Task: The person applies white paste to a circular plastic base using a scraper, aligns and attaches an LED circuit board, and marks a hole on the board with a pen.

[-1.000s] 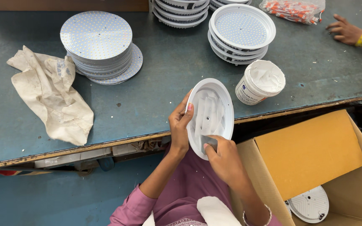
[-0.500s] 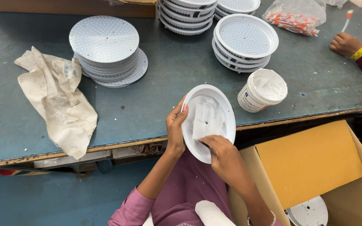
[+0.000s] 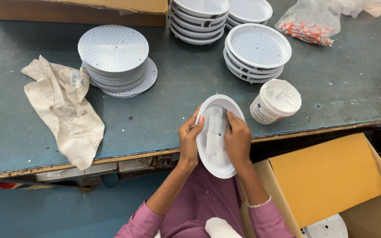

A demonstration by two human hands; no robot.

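Single head-worn view: the scene was seen from above, angled steeply downward and forward over the bench (image 3: 164,119), at close range to the hands; no second view was provided.

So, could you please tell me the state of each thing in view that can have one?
White round housing: held tilted at the table edge, paste smeared inside.
Left hand: gripping the housing's rim.
Right hand: pressing a small spreader into the housing.
Paste tub: open, upright, nearly full.
Cloth: crumpled, stained.
Cardboard box: open.
Plastic bag: lying, holding orange parts.
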